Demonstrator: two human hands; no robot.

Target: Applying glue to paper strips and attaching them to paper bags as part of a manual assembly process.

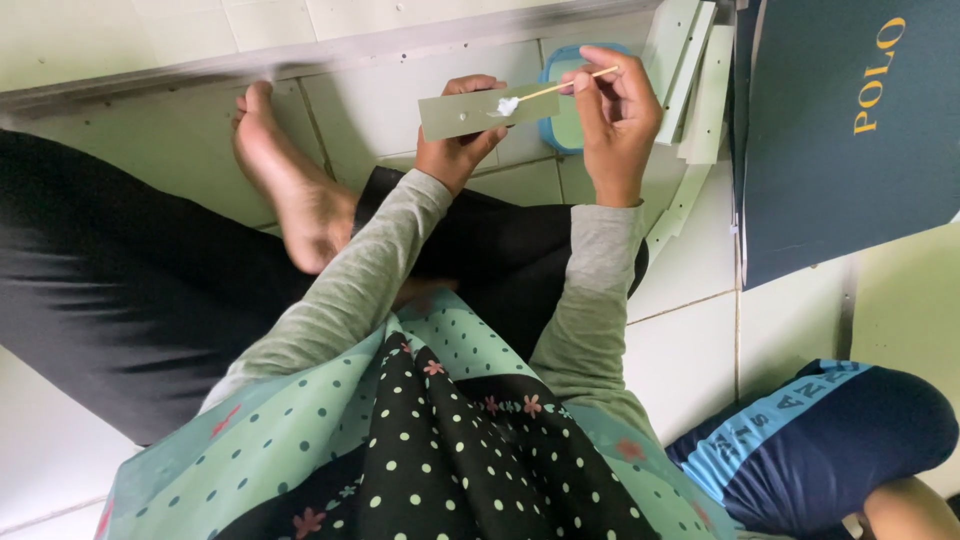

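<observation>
Left hand: fingers curled under and thumb over the lower edge of a pale green card strip, pinching it flat and nearly level. Fingertips show above the strip's top edge; the palm is mostly hidden behind it.

Right hand: fingertips pressed together on a thin wooden stick, held like a pen. The stick slants down toward the left hand's grip, and its tip meets a dab of white paste on the strip's right half. The stick's far end is lost among the fingers.

Blue-rimmed tub: just behind both grips, largely covered by the right hand and the strip; contents hard to make out.

Stack of matching green strips: beyond the right hand, leaning on the tiled floor, upper ends cut off by the frame.

Dark blue folder: further right of that, cropped at top and side.

Bare foot: left of the left hand, resting on the floor.

Another person's knee in blue shorts: well apart, near the lower right corner, partly cut off.
</observation>
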